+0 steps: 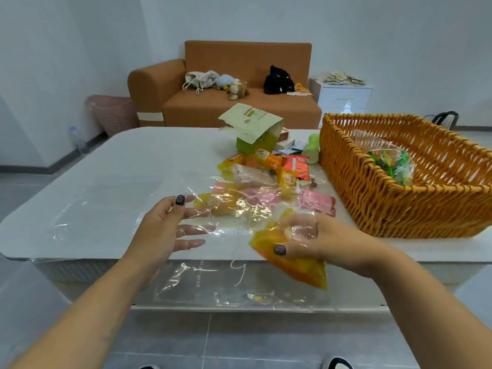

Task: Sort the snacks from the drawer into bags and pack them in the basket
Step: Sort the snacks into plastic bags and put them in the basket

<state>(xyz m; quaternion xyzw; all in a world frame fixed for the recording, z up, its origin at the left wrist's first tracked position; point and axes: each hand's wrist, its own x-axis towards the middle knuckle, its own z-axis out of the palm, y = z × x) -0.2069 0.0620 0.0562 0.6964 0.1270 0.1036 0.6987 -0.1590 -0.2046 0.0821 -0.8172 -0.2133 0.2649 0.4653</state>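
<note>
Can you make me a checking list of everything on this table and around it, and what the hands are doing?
Surface: white table, plastic-covered.
Job's things: clear bag at near edge; loose snack packets; wicker basket holding one filled bag.
Clutter: green box, open.
Hands: left hand open, fingers in the bag's mouth; right hand grips a yellow snack packet.
Cables: nothing seen.
Surroundings: brown sofa, white drawer unit, pink bin.

An orange sofa [239,83] is set against the far wall. On its seat a cloth bag [200,79], two soft toys [233,86] and a black bag [278,80] are laid. A pink bin [111,114] is placed to its left, a white cabinet [344,98] to its right, topped with papers [343,78].
</note>
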